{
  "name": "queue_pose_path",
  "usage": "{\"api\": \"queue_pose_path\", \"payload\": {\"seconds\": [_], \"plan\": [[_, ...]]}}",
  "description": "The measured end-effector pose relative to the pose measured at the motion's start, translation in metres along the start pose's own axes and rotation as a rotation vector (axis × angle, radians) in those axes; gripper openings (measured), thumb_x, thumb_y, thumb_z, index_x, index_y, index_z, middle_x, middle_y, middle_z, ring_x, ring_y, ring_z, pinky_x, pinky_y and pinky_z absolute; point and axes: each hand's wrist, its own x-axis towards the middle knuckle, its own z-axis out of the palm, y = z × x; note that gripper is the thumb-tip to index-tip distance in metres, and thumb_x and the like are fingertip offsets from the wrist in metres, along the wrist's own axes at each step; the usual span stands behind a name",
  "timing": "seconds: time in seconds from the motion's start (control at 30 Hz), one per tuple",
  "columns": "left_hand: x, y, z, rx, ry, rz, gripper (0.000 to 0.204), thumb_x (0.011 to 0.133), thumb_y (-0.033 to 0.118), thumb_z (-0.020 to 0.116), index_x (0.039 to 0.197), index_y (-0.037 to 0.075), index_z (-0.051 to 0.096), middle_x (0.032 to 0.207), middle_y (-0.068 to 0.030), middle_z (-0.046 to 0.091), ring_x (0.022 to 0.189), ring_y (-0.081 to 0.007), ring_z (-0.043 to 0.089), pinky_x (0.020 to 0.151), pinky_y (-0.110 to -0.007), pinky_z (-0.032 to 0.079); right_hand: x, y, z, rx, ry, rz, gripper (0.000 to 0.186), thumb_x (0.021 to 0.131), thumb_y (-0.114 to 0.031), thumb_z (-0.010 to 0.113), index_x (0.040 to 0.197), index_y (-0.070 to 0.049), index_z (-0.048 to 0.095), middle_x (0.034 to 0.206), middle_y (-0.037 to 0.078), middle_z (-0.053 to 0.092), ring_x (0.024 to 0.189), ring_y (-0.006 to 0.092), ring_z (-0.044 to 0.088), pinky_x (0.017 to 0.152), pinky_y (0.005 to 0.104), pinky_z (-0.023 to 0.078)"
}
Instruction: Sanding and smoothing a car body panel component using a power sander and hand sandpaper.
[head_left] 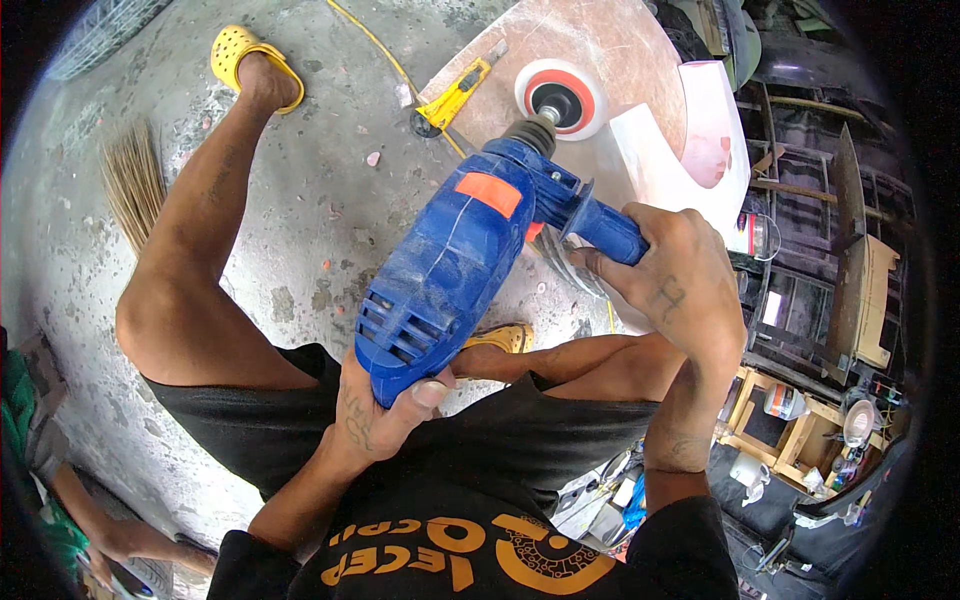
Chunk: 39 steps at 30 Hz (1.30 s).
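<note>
A blue power drill (pixel 440 255) with a dusty body and an orange patch lies across the space between my hands. My left hand (pixel 385 405) is closed round its rear end; the thumb shows at the edge and the other fingers are mostly hidden. My right hand (pixel 685 275) wraps round the blue side handle (pixel 605 232). Fixed to the drill's front is a round pad (pixel 520 92), white at the rim with a red ring and a black centre. The pad is over or against a pinkish, dusty board (pixel 645 65); I cannot tell whether they touch.
A yellow utility knife (pixel 460 93) lies on the board's left edge, near a yellow cord (pixel 375 38). White curved panels (pixel 715 125) stand right of the pad. A straw broom (pixel 135 185) is at left. Another person's arm (pixel 105 520) shows lower left. Wooden shelving (pixel 775 430) stands right.
</note>
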Motion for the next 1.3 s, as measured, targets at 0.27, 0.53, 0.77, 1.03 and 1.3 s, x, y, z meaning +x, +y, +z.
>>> {"api": "queue_pose_path", "payload": {"seconds": [0.27,0.53,0.77,1.03,1.3], "plan": [[-0.002,0.002,0.003,0.028,-0.013,-0.023,0.040,0.090,0.037,0.075,0.099,-0.001,0.068,0.081,-0.0073,0.069,0.075,-0.0185,0.068,0.075,-0.032,0.054,-0.012,0.004,0.002,0.036,0.039,0.042,0.039,0.076,-0.032,0.088,0.085,0.002,0.073,0.062,0.020,0.063,0.057,0.0367,0.065,0.059,0.0401,0.051],[0.000,0.010,0.006,0.075,-0.020,-0.036,0.039,0.089,0.036,0.075,0.097,-0.002,0.070,0.084,-0.0090,0.072,0.074,-0.0190,0.069,0.073,-0.034,0.055,-0.011,0.006,-0.001,0.021,0.033,0.047,0.040,0.076,-0.032,0.088,0.083,0.004,0.072,0.061,0.022,0.061,0.055,0.0381,0.062,0.057,0.0408,0.049],[-0.001,0.006,0.010,-0.054,0.032,-0.016,0.042,0.092,0.038,0.072,0.105,-0.002,0.068,0.086,-0.0082,0.072,0.066,-0.0138,0.066,0.062,-0.028,0.053,0.001,-0.004,-0.009,-0.031,-0.028,0.021,0.040,0.080,-0.038,0.084,0.082,0.001,0.073,0.068,0.025,0.067,0.070,0.0423,0.070,0.067,0.0476,0.055],[-0.004,-0.001,0.004,-0.031,0.025,-0.015,0.041,0.091,0.036,0.072,0.104,-0.002,0.067,0.083,-0.0069,0.070,0.067,-0.0135,0.066,0.063,-0.029,0.054,-0.003,-0.002,-0.003,-0.052,-0.035,0.038,0.042,0.081,-0.039,0.083,0.081,0.001,0.073,0.068,0.024,0.067,0.071,0.0414,0.071,0.067,0.0475,0.055],[-0.004,0.005,0.007,0.061,-0.013,-0.051,0.035,0.090,0.034,0.073,0.094,-0.001,0.070,0.082,-0.0083,0.070,0.074,-0.0189,0.068,0.073,-0.034,0.055,-0.012,0.007,0.000,0.013,0.045,0.035,0.038,0.075,-0.031,0.089,0.083,0.003,0.072,0.060,0.020,0.062,0.053,0.0337,0.064,0.057,0.0399,0.050]]}}
